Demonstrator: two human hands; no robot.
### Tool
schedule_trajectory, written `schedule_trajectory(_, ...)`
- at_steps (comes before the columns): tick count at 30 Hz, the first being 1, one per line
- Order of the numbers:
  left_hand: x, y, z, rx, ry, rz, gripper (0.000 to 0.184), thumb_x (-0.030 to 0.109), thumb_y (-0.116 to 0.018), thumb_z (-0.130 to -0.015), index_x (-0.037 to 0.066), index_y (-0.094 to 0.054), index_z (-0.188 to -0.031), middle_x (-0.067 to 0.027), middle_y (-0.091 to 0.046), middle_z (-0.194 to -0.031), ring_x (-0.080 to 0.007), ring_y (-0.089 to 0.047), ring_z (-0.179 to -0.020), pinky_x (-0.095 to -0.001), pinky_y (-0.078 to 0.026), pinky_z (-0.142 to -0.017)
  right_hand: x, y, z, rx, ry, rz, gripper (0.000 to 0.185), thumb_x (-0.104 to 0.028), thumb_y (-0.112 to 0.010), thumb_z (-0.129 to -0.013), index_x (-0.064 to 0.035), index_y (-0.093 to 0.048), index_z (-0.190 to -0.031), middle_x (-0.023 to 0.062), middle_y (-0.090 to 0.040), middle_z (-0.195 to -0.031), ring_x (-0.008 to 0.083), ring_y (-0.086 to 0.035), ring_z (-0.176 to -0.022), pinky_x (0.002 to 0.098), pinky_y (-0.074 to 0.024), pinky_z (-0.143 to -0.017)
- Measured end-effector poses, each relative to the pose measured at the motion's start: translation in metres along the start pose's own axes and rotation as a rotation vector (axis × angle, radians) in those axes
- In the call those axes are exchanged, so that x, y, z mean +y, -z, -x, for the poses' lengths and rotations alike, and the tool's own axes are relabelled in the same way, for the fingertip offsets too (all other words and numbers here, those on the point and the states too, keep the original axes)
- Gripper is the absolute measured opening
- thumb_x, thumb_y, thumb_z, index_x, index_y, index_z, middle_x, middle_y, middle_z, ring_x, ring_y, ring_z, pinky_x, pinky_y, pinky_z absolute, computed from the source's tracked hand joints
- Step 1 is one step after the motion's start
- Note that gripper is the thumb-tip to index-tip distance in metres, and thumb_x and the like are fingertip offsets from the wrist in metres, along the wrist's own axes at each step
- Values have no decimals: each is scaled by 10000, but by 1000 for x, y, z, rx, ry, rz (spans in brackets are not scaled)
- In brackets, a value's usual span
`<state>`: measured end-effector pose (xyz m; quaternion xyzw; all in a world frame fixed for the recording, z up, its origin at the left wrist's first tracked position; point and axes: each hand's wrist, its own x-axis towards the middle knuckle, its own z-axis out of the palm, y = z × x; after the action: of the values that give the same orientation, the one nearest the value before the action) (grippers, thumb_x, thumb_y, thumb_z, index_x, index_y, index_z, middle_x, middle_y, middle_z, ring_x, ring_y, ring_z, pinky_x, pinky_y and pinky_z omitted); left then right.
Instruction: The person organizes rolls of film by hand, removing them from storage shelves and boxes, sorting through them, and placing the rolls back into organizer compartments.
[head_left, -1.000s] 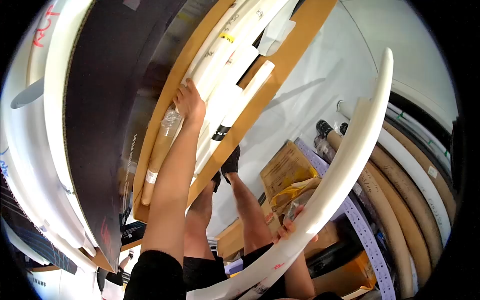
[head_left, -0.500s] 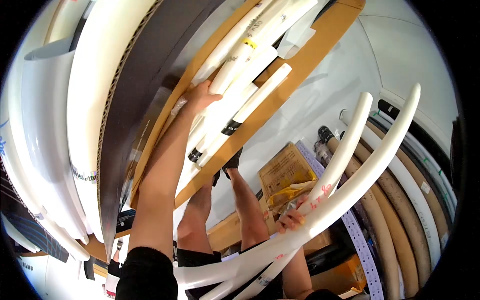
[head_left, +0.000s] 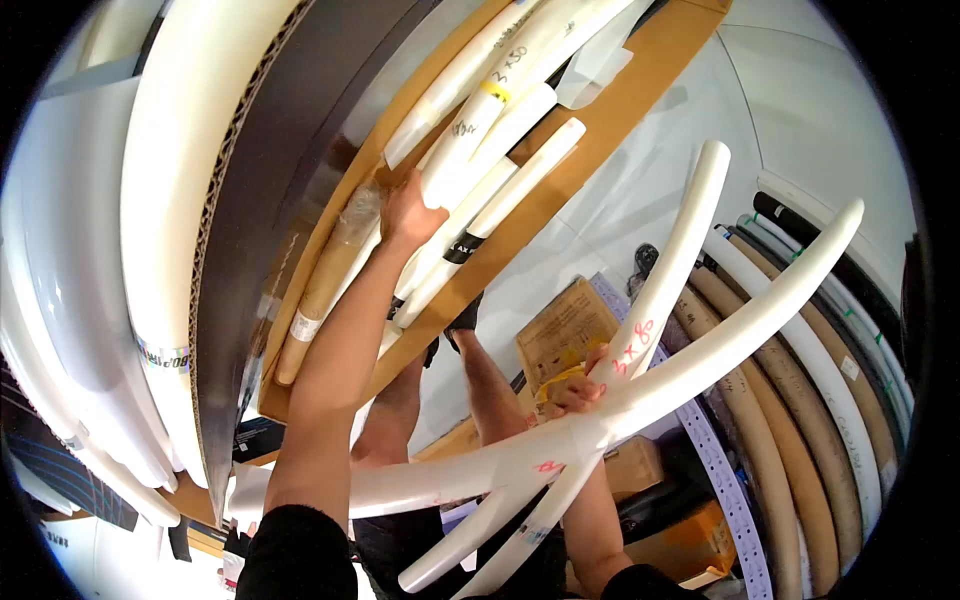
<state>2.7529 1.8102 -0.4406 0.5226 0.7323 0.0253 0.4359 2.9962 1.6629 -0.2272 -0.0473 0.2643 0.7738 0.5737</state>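
Note:
My left hand (head_left: 410, 212) reaches into a long cardboard box (head_left: 590, 145). Its fingers are curled round the lower end of a white roll (head_left: 468, 130) that has yellow tape and a handwritten "3 x 50"; part of the grip is hidden. Other white rolls (head_left: 525, 185) lie alongside, some banded in black. My right hand (head_left: 578, 388) is closed round several long white rolls (head_left: 690, 370), which cross in front of my body. One carries a red handwritten "3 x 80". A brown roll (head_left: 312, 310) with clear wrapping lies at the box's left side.
Brown and white rolls (head_left: 790, 400) stand in a row at right, behind a perforated purple-grey metal strip (head_left: 715, 490). Cardboard boxes (head_left: 565, 325) sit on the floor beyond my right hand. Large white rolls (head_left: 165, 220) and a dark cardboard sheet (head_left: 265, 170) rise at left.
My left hand has shifted slightly down and now wraps the end of the taped roll. The rolls in my right hand have swung, their lower ends spreading left; the wrapped brown roll shows more.

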Motion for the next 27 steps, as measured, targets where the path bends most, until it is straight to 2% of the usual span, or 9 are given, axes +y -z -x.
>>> schedule_trajectory(9,-2,19,87,-182,45,-54,568,219,-710,-670,16,-442,-1128,-244,-642,-913,-395,-631,-835,-463,-503,-759,-7,7,-25,-8,141,61,496,-345,-553,-909,-264,-359,-1358,117,-564,-1031,331,-558,-1027,552,-442,-923)
schedule_trajectory(13,9,13,108,-185,33,-55,578,192,-719,-652,17,-459,-1138,-251,-640,-915,-401,-628,-840,-454,-500,-772,-16,6,-40,-78,65,242,675,-392,-667,-825,-198,-318,-1369,165,-549,-1110,412,-494,-1121,602,-397,-966)
schedule_trajectory(17,15,7,118,-170,45,-6,659,173,-749,-608,6,-451,-1171,-248,-642,-921,-411,-623,-864,-446,-497,-770,-7,-6,-61,-166,275,185,888,-423,-783,-689,-179,-290,-1386,204,-502,-1187,441,-477,-1135,595,-385,-982)
schedule_trajectory(19,18,10,112,-78,22,-78,601,212,-722,-659,29,-460,-1168,-253,-636,-929,-405,-624,-855,-459,-495,-774,-12,3,-52,-94,119,263,847,-391,-749,-693,-189,-301,-1383,219,-504,-1192,454,-491,-1124,626,-381,-962)
schedule_trajectory(22,1,10,57,61,-130,-20,705,236,-718,-692,39,-393,-1286,-243,-618,-1026,-410,-615,-881,-476,-488,-816,-16,11,-44,-23,57,314,808,-367,-706,-695,-197,-310,-1378,242,-507,-1194,472,-505,-1109,656,-380,-935)
schedule_trajectory(23,21,24,31,4,5,-19,758,244,-722,-708,48,-360,-1345,-247,-577,-1131,-402,-574,-1008,-459,-449,-910,-18,13,-44,7,44,316,796,-361,-688,-693,-199,-313,-1376,257,-509,-1192,480,-511,-1102,666,-380,-923)
schedule_trajectory(24,29,27,6,108,-99,-44,785,251,-716,-729,63,-329,-1385,-248,-488,-1259,-394,-479,-1152,-462,-389,-988,-20,14,-44,6,45,333,805,-368,-693,-681,-182,-315,-1366,288,-513,-1177,483,-517,-1088,662,-385,-918)
schedule_trajectory(25,43,38,-21,170,-265,-154,789,275,-717,-742,51,-321,-1386,-248,-414,-1320,-387,-412,-1216,-470,-359,-1012,-21,16,-44,10,43,329,805,-368,-693,-681,-182,-315,-1366,288,-513,-1177,483,-517,-1088,662,-385,-918)
schedule_trajectory(27,74,56,-34,328,-304,-305,725,285,-715,-750,5,-378,-1327,-249,-418,-1306,-388,-420,-1205,-487,-363,-995,-25,21,-43,28,54,296,793,-359,-698,-679,-170,-320,-1350,303,-515,-1169,484,-517,-1087,662,-386,-916)
